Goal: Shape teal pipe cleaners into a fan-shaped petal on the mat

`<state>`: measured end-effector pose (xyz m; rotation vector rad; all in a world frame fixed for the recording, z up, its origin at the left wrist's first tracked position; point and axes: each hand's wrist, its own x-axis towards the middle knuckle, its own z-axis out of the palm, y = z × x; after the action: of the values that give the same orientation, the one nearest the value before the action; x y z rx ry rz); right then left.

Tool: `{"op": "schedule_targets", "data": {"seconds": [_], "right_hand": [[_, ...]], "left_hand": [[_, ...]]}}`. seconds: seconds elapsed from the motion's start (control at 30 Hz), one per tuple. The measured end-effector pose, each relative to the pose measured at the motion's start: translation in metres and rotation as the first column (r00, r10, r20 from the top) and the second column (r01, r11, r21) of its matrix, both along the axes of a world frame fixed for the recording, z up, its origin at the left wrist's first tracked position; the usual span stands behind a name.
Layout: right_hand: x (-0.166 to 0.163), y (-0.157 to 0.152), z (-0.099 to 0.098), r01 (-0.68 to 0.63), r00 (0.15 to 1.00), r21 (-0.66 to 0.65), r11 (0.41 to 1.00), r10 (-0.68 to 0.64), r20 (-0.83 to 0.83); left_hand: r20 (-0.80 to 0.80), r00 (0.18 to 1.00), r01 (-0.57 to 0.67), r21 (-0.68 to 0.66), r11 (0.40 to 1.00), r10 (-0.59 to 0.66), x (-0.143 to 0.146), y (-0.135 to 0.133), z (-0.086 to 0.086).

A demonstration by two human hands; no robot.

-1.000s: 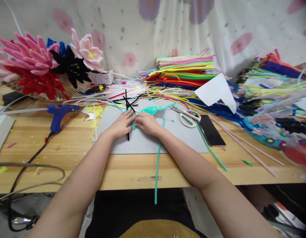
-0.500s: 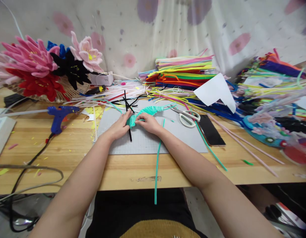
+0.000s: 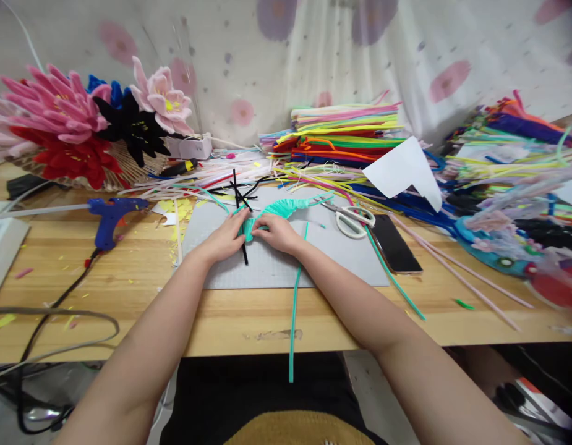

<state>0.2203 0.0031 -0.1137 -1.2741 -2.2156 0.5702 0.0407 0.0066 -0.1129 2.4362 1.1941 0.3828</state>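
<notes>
A curved teal piece of closely packed pipe cleaner (image 3: 288, 206) lies over the grey cutting mat (image 3: 221, 272), its thin tail pointing right. My right hand (image 3: 277, 233) pinches its lower left part, the fingers bent around the near edge. Flat at the left end rests my left hand (image 3: 227, 236), its fingers stretched out and touching the teal piece. Several black pipe cleaners (image 3: 236, 188) lie crossed just beyond the left hand, and a black end shows below it. A loose teal pipe cleaner (image 3: 293, 327) hangs over the table edge by my right forearm.
Scissors (image 3: 353, 221) and a black phone (image 3: 397, 244) lie to the right. On the left are a blue glue gun (image 3: 110, 219) and fuzzy flowers (image 3: 63, 117). Stacked coloured pipe cleaners (image 3: 344, 136) and a white paper piece (image 3: 406, 173) stand at the back.
The teal piece has shifted slightly, its tail now reaching a little farther right and up. Both hands stay in nearly the same place.
</notes>
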Motion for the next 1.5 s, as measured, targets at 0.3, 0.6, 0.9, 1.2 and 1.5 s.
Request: {"op": "schedule_targets", "data": {"seconds": [0.3,0.6,0.9,1.2,1.5], "right_hand": [[0.003,0.008,-0.001,0.065,0.942,-0.156,0.986,-0.112,-0.317],[0.002,0.005,-0.002,0.105,0.968,-0.06,0.993,-0.116,-0.223],[0.009,0.002,-0.001,-0.003,0.979,0.032,0.999,0.009,-0.203],[0.006,0.002,0.002,-0.093,0.993,0.213,0.973,0.075,0.094],[0.021,0.013,0.0,-0.069,0.962,0.328,0.942,-0.024,0.272]], "left_hand": [[0.229,0.881,-0.47,0.303,0.829,0.415,0.014,-0.013,0.014],[-0.006,0.981,-0.178,0.345,0.921,0.192,0.014,-0.017,0.019],[0.074,0.99,-0.136,0.262,0.955,0.121,0.009,-0.01,0.013],[0.234,0.96,-0.182,0.101,0.978,0.155,0.005,-0.012,0.018],[0.331,0.94,0.024,-0.304,0.953,0.082,-0.039,0.001,0.036]]}}
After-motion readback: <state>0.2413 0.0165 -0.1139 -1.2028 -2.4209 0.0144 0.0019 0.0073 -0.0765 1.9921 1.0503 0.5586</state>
